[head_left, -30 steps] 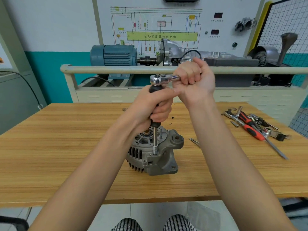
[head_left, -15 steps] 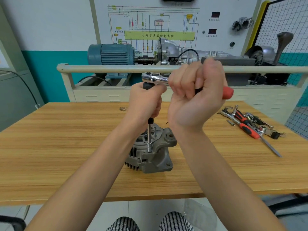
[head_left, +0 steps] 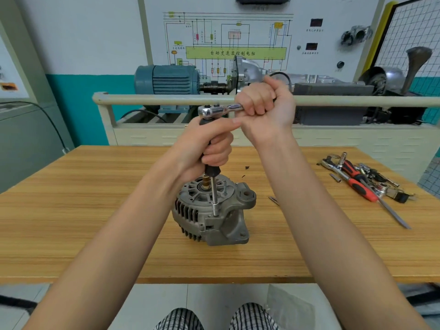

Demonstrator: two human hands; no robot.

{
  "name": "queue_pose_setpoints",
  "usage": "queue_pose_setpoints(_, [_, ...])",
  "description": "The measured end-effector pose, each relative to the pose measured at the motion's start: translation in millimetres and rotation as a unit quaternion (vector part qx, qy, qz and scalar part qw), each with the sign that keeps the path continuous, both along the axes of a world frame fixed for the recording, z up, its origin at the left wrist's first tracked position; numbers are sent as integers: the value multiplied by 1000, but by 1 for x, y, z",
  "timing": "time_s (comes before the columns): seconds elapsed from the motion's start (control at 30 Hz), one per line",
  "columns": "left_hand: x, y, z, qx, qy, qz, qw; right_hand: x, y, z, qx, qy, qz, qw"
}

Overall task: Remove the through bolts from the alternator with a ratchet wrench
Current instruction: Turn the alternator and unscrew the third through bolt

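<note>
A grey alternator (head_left: pixel 214 215) stands on the wooden table (head_left: pixel 71 210), pulley end down. A long extension bar (head_left: pixel 215 196) rises straight up from a socket seated at the housing's near edge. My left hand (head_left: pixel 209 146) grips the bar's black upper section. The chrome ratchet head (head_left: pixel 206 111) sits on top of the bar, its handle pointing right. My right hand (head_left: pixel 266 108) grips that handle, which is mostly hidden in the fist. Another raised through bolt (head_left: pixel 224 186) shows on the far side of the housing top.
A pile of tools with a red-handled driver (head_left: pixel 357 184) lies at the table's right side. A small metal piece (head_left: pixel 273 200) rests right of the alternator. A beige rail (head_left: pixel 154 100) and a training rig with a blue motor (head_left: pixel 166 79) stand behind the table.
My right hand has swung the ratchet handle from near me, where its red grip showed, back toward the far right. My left hand has kept its hold on the extension bar.
</note>
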State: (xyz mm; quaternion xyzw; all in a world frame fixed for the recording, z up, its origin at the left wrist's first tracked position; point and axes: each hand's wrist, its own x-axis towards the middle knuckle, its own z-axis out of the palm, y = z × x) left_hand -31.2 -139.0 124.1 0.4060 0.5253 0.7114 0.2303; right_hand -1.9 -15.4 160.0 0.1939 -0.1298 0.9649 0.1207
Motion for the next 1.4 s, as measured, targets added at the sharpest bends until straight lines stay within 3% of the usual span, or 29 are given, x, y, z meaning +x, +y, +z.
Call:
queue_pose_setpoints(0.1, [4, 6, 0, 4, 2, 47, 999, -5, 2, -3, -30, 1, 29, 999])
queue_pose_setpoints(0.2, [9, 9, -1, 8, 10, 90, 996, 9, 0, -4, -34, 25, -12, 999])
queue_pose_setpoints(0.37, [12, 18, -2, 15, 8, 224, 974, 40, -22, -11, 89, 119, -214, 965])
queue_pose_setpoints(0.5, [11, 16, -5, 20, 22, 224, 974, 49, -42, -16, 148, 186, -335, 912])
queue_pose_setpoints(0.6, [8, 5, -3, 28, 50, 130, 990, 48, -37, -12, 142, 186, -299, 925])
queue_pose_setpoints(0.8, [2, -8, -5, 14, 52, -26, 998, 30, -15, -3, 61, 73, -90, 991])
queue_pose_setpoints(0.87, [5, -4, -5, 4, 37, -39, 999, 19, -6, -2, 18, 43, -21, 999])
queue_pose_setpoints(0.97, [7, 4, -4, -17, 24, 21, 999, 5, 3, -1, -26, -7, 26, 999])
queue_pose_setpoints(1.13, [10, 13, -5, 1, -17, 151, 988, 12, -2, -4, -36, 4, -47, 998])
queue_pose_setpoints(1.27, [12, 20, -8, 18, -13, 268, 963, 32, -16, -10, 64, 101, -175, 977])
queue_pose_setpoints(1.4, [11, 16, -10, 3, 23, 236, 972, 42, -31, -16, 120, 174, -260, 942])
